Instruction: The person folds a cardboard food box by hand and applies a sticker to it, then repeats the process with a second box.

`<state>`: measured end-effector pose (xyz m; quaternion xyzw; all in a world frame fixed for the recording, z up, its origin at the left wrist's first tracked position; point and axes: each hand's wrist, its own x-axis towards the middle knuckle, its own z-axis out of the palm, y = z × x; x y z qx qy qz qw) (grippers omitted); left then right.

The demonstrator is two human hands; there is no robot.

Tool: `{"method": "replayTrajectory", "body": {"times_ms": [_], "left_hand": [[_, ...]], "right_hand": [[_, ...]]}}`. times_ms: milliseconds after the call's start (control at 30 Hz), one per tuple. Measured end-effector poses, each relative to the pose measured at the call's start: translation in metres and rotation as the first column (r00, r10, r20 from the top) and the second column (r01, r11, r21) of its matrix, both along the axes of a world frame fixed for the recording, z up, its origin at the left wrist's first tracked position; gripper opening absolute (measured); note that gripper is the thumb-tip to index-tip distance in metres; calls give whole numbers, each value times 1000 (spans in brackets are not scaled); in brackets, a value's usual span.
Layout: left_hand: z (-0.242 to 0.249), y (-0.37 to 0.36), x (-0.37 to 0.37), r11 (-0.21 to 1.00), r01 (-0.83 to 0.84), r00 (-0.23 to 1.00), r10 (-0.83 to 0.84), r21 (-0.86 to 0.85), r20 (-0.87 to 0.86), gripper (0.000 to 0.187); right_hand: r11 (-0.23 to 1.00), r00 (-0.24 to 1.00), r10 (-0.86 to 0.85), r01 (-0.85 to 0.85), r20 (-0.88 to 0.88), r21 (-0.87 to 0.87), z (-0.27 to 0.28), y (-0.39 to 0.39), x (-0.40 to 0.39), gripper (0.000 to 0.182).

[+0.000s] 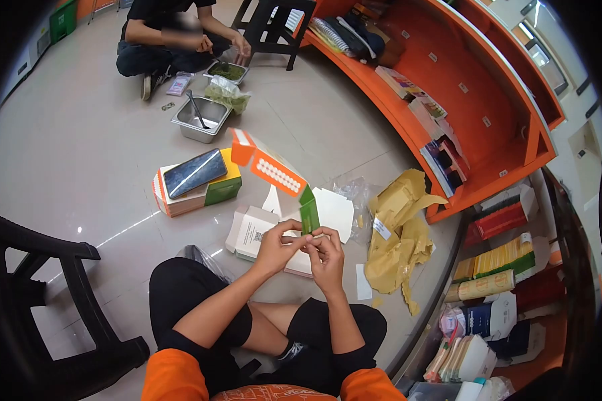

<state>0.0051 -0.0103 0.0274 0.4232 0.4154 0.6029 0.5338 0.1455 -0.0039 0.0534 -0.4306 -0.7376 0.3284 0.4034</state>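
My left hand (277,248) and my right hand (326,259) meet in front of me, fingers pinched on the green end of a thin cardboard box (279,175). The box is orange and white, partly unfolded, and tilts up and away to the left. Behind and below my hands, pale cartons (254,229) and a white sheet of card (334,210) lie on the floor. Left of these, a dark smartphone (195,174) rests on a stack of folded boxes (190,200) with orange, yellow and green sides.
Torn brown paper (398,230) and clear plastic (354,194) lie right. Ahead are a metal pan (201,120) with a utensil and another seated person (160,40) by a tray of green stuff (227,72). Black stool (67,294) left; orange shelving (475,100) right.
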Motion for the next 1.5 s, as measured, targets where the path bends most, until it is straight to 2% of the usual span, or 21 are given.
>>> {"method": "replayTrajectory", "body": {"times_ms": [67,200,300,333,400,500,533,667,767,833,900,933,1033,1067,1167,1233,1267,1367,1400,1433,1500], "left_hand": [[-10,3,-5,997,30,997,-25,-69,69,25],[-8,3,-3,997,-73,997,72,-17,-25,24],[-10,3,0,999,25,989,-19,-41,144,30],[-10,3,0,997,51,986,-42,-50,164,31],[-4,0,0,993,90,977,-74,-76,198,32],[-6,-1,-1,990,125,984,-115,-65,137,32],[-5,-2,-1,997,72,997,-72,-3,-38,30],[-9,-1,-1,999,41,994,-39,9,-102,28],[-1,-6,1,999,13,998,-15,-31,-64,23],[-6,-4,2,1000,-24,991,26,18,-129,21],[-17,-4,-1,996,18,998,-23,-85,-61,17],[-22,-7,-3,994,27,997,-33,-107,-63,17],[-33,1,-7,994,27,997,-35,-103,-74,20],[-37,0,-5,997,19,996,-26,-78,-81,22],[-9,1,-2,996,85,996,-86,-41,-29,35],[4,6,-12,970,122,980,-84,-212,180,37],[12,11,-15,969,68,972,-11,-238,233,31],[12,26,-36,934,-139,974,189,-329,124,26],[10,26,-41,955,-160,974,195,-249,119,25],[6,26,-44,964,-150,969,189,-221,162,28],[4,22,-38,954,-176,966,215,-243,143,28]], "right_hand": [[994,995,12,-22,99,106,-2,0,-2,10],[986,994,-34,17,101,166,11,-5,-10,12],[981,992,-79,60,98,185,0,1,-5,11],[966,992,-107,85,74,246,0,2,-6,11],[970,992,-118,107,38,219,-10,5,-3,9],[974,990,-141,135,23,181,-13,4,-3,8],[975,988,-150,144,21,169,-15,4,-3,7],[978,988,-157,155,1,139,-17,1,-4,6],[986,989,-141,144,-35,89,-13,1,-3,9],[991,992,-116,119,-42,66,-18,2,0,6],[997,996,-70,69,-50,-18,-19,5,2,7],[999,999,-30,30,13,15,-21,5,4,20],[985,998,-67,67,4,-160,-14,2,-2,39],[990,998,-66,67,19,-123,-24,5,-2,54],[995,996,-89,88,15,54,-22,10,1,55],[994,999,-31,29,-17,-106,-6,7,7,57],[981,1000,-2,-4,-30,-194,1,6,10,57],[977,995,92,-82,43,-196,5,4,15,56],[983,996,81,-72,45,-167,8,2,13,55],[1000,978,17,-15,209,-13,9,-1,11,54],[950,860,-175,21,478,311,11,-3,5,51]]}}
